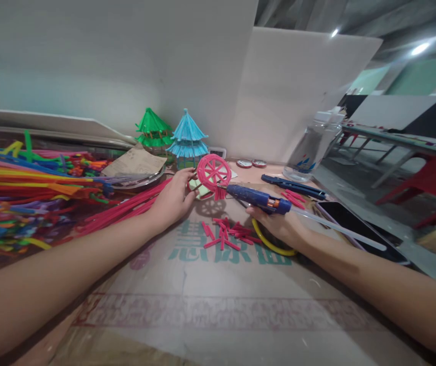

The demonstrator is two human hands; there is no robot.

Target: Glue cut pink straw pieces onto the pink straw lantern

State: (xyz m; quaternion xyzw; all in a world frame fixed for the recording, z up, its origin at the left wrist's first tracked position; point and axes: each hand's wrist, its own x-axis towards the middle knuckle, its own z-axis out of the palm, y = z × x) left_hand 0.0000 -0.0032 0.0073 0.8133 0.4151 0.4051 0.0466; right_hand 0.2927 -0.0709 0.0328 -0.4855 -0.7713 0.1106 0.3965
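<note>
My left hand (pixel 177 195) is closed on a small frame whose top is a pink spoked wheel (pixel 213 172), apparently built of pipe cleaners; thin sticks show by the fingers. In my right hand (pixel 274 221) is a blue hot glue gun (pixel 258 197), with a long clear glue stick (pixel 340 230) out of its back. The gun's nozzle points left at the wheel's lower edge; whether it touches I cannot tell. Below the wheel, short pink pipe cleaner pieces (pixel 225 235) lie scattered on the printed board. My right fingers are partly hidden by the gun.
Bundles of coloured pipe cleaners (pixel 30 188) fill the left side, with long pink ones (pixel 126 208) beside my left wrist. Green (pixel 153 127) and blue (pixel 187 134) model pavilions stand behind. At right are a utility knife (pixel 294 186), a phone (pixel 358 229) and a clear bottle (pixel 311 147).
</note>
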